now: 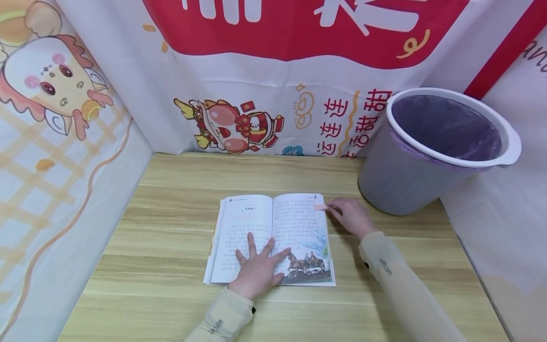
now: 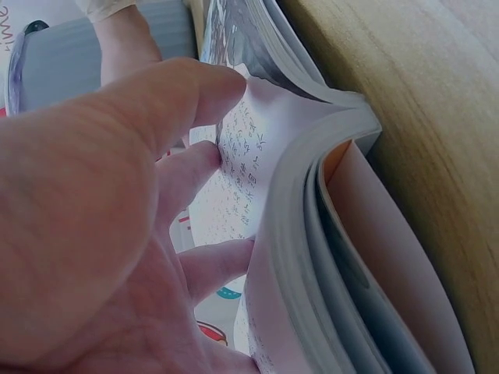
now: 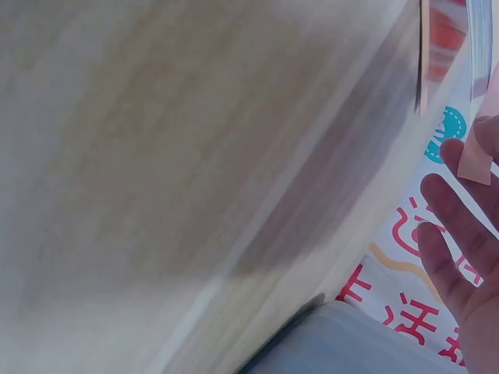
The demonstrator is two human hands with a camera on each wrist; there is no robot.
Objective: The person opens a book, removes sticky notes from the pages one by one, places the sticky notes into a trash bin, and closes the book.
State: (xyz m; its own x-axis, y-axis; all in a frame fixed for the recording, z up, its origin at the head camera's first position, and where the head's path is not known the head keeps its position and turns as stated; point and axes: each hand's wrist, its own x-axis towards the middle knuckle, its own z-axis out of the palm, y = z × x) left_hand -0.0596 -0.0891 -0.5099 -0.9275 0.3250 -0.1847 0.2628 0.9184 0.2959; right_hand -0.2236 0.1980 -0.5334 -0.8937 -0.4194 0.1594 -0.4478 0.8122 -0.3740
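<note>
An open book (image 1: 295,223) lies on the wooden table, printed text on both pages and a horse-cart picture at the lower right. My left hand (image 1: 258,270) rests across its lower middle with fingers spread. In the left wrist view those fingertips touch the pages (image 2: 249,156), and the thick page edges curve beside them. At the book's upper right edge my right hand (image 1: 352,216) pinches a small pink paper strip (image 1: 320,207) between thumb and finger. The strip overlaps the right page. In the right wrist view the pink strip (image 3: 474,162) shows at the fingertips, other fingers apart.
A grey trash bin (image 1: 401,175) with a purple liner stands on the table at the back right. Behind the table hangs a printed white and red cloth (image 1: 273,76). A cartoon-printed cloth (image 1: 64,142) borders the left side.
</note>
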